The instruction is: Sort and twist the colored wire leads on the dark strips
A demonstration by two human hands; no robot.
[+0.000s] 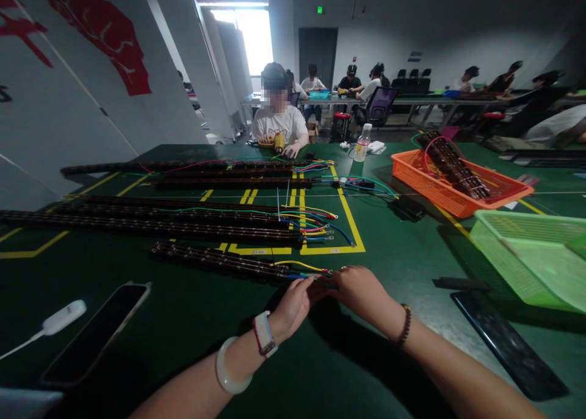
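The nearest dark cable bundle (220, 261) lies on the table in front of my hands, with coloured wires leaving its right end. My left hand (293, 306) pinches the blue and green wires (300, 276) near where they leave the bundle. Against its fingertips, my right hand (364, 294) curls round the wires' far ends; the exact grip is hidden behind its fingers. A yellow wire (297, 263) with a red-sleeved tip runs just above both hands. Beyond them lie several longer bundles (183, 225), their coloured leads (320, 230) ending in ring terminals.
Yellow tape (352, 224) marks the green table. Right of my hands are an orange basket (412, 178) holding a bundle, a green basket (499, 272) and a black slab (508, 343). A phone (98, 333) lies at left. Across the table a person (280, 123) sits near a yellow tool (279, 143).
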